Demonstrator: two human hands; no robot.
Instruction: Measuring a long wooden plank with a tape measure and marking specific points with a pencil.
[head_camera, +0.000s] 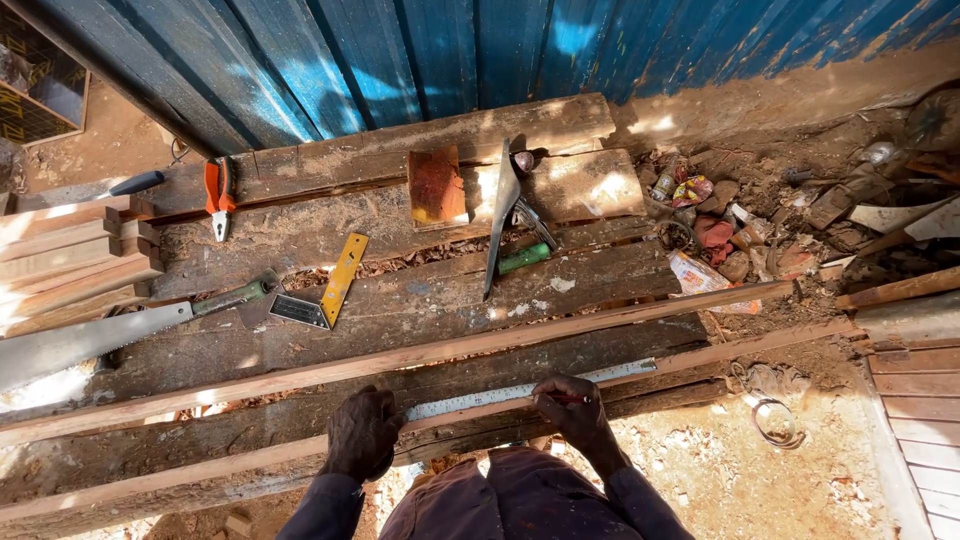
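My left hand presses flat on a long wooden strip lying along the near edge of a rough plank workbench. A metal ruler lies on the strip between my hands, its left end under my left fingers. My right hand rests on the ruler and pinches a thin red pencil with its tip at the ruler's edge. A second long strip lies parallel, just beyond my hands.
On the bench lie a handsaw, orange-handled pliers, a yellow-handled try square, a green-handled tool, a curved metal blade and a reddish wood block. Stacked timber at left, rubbish at right, blue corrugated wall behind.
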